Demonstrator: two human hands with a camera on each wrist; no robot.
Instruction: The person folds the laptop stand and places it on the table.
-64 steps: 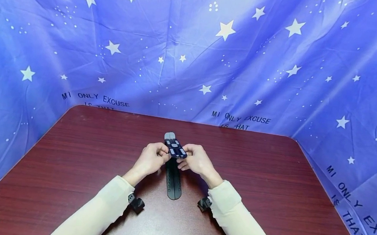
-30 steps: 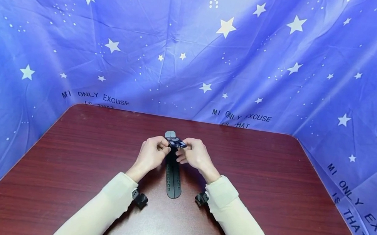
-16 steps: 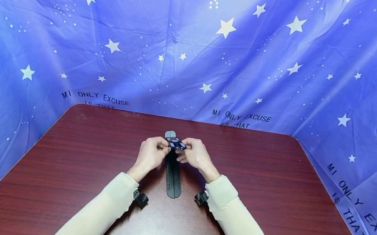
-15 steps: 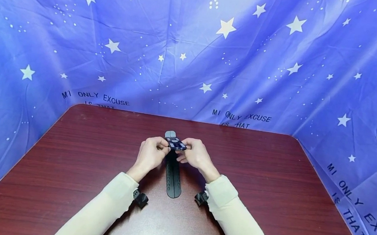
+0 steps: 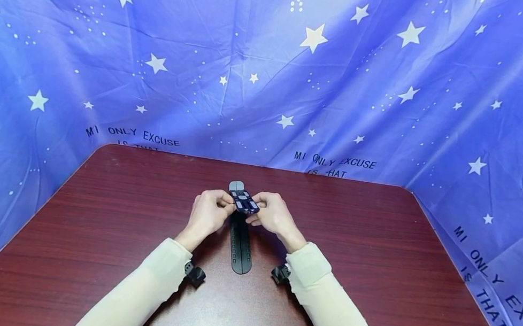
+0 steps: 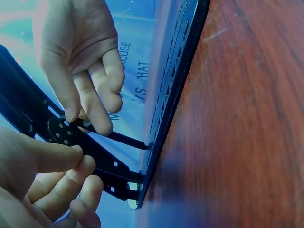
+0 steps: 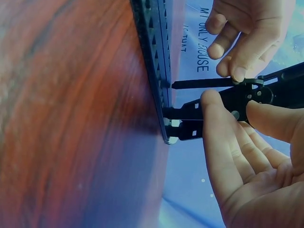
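A black folding stand (image 5: pixel 241 255) lies lengthwise on the table; its long base has rows of small slots and a pale grey far end (image 5: pixel 237 186). Hinged above the base is its upper plate (image 5: pixel 244 202), dark with light grey pads. My left hand (image 5: pixel 207 213) pinches the plate's left side between thumb and fingers. On the opposite side my right hand (image 5: pixel 276 216) pinches it the same way. In the left wrist view, a thin support leg (image 6: pixel 127 139) reaches down toward the base, its lower end near the slots. The right wrist view shows another such leg (image 7: pixel 202 83).
The reddish-brown wooden table (image 5: pixel 366 261) extends on both sides of the stand. A blue curtain (image 5: pixel 272 67) with stars and lettering hangs behind and beside it. Each wrist wears a small black camera, such as the left wrist camera (image 5: pixel 195 275).
Between two seconds and one second ago, the upper plate rose to a flatter view with both hands. Since then its near edge has tipped down again, showing more pads. The base has barely moved.
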